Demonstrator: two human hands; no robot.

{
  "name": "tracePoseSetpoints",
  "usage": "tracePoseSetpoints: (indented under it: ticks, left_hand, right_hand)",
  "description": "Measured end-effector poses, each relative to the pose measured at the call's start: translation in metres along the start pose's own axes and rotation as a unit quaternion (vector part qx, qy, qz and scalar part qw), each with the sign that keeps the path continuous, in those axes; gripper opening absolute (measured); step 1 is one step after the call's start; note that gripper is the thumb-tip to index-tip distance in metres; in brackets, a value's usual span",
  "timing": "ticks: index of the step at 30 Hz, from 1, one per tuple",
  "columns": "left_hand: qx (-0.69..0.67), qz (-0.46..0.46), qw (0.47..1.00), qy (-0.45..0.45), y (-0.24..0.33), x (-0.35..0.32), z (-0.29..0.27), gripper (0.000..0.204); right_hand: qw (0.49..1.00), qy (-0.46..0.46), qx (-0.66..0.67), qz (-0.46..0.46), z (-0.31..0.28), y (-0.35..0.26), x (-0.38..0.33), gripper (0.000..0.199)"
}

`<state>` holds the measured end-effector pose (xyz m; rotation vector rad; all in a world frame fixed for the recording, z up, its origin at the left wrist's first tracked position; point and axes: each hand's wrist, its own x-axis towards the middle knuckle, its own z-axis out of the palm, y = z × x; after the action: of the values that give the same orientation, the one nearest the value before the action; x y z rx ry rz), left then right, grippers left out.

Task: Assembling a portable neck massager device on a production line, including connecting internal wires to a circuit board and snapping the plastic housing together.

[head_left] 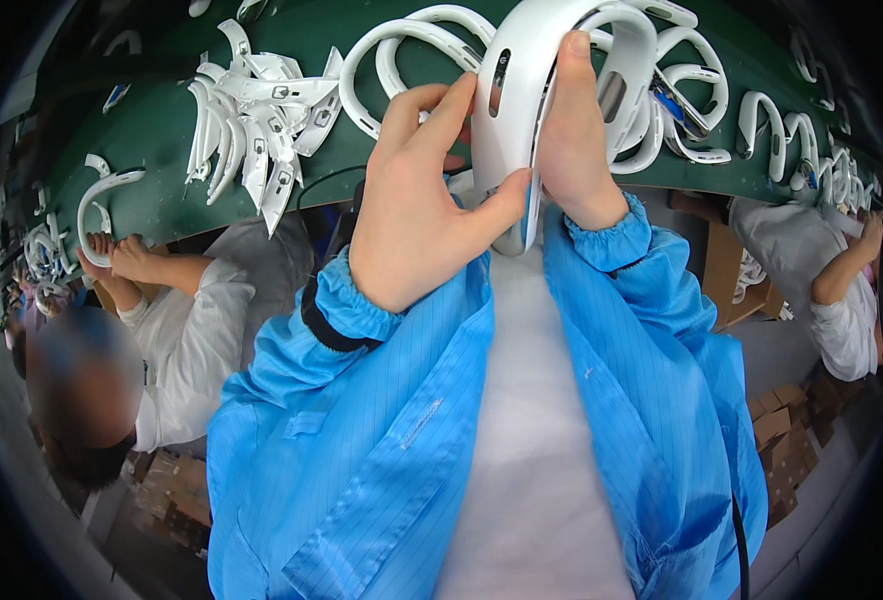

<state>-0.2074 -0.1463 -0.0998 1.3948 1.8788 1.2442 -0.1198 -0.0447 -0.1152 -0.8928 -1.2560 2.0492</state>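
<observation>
Close in front of me I hold up a white, U-shaped neck fan (510, 95), with slots along its curved shell and a seam down its near edge. My left hand (417, 195) grips its left side, fingertips on the outer shell and thumb on the lower end. From the right, my right hand (574, 135) is closed around the edge, its thumb pointing up along the seam. The palm hides part of the inner side. Behind it on the green table lie more white curved bands (417, 40), and on the right one shows a blue part (670, 105) inside.
A pile of white curved shell pieces (262, 110) lies left on the green table (162, 165). More white bands (777, 140) line the right side. Co-workers sit at left (192, 340) and right (812, 260). Cardboard boxes (787, 440) stand on the floor.
</observation>
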Motion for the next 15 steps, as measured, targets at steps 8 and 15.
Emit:
tracePoseSetpoints:
  ticks: [8,15]
  left_hand:
    - [-0.105,-0.138,0.981,-0.09,0.003,0.004,-0.008,0.071]
    - [-0.047,-0.143,0.983,-0.105,0.014,0.007,-0.007,0.074]
  right_hand:
    - [0.999,-0.015,-0.033,-0.034,-0.006,0.015,-0.009,0.047]
    - [0.998,-0.039,-0.044,-0.021,-0.009,0.013,-0.015,0.048]
